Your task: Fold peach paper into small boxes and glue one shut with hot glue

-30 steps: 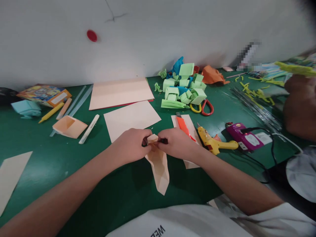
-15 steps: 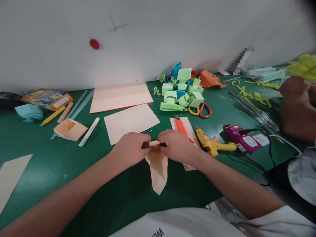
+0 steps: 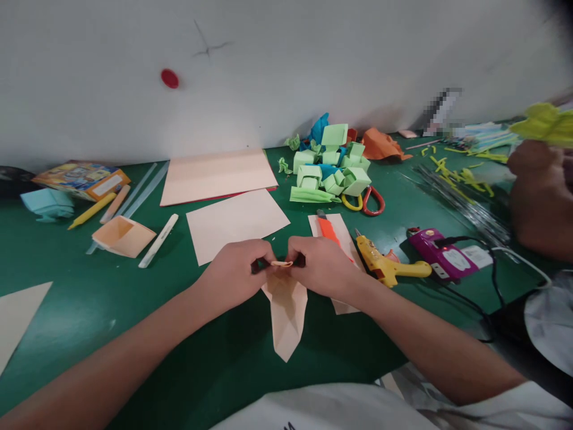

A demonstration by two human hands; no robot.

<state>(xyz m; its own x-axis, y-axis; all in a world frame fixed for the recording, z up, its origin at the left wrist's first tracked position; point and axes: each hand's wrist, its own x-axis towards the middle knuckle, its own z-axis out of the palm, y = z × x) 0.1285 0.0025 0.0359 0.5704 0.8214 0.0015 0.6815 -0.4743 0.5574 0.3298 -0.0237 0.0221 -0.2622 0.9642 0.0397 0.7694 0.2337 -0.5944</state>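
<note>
Lower centre: left hand (image 3: 237, 269) and right hand (image 3: 320, 266), fingers of both pinching the curled top of a creased peach paper (image 3: 287, 325) | seems part-folded (lower end spread open) | centre left: peach pouch (image 3: 129, 240), apparently shaped | centre: pale sheet (image 3: 235, 221), unfolded

No wording is reading clearly: at six o'clock, a cut-off dark letter (image 3: 289, 426) is showing on the white shirt (image 3: 340, 406); near three o'clock, the purple device's (image 3: 439, 257) pale label (image 3: 456, 259) is blurring.
</note>
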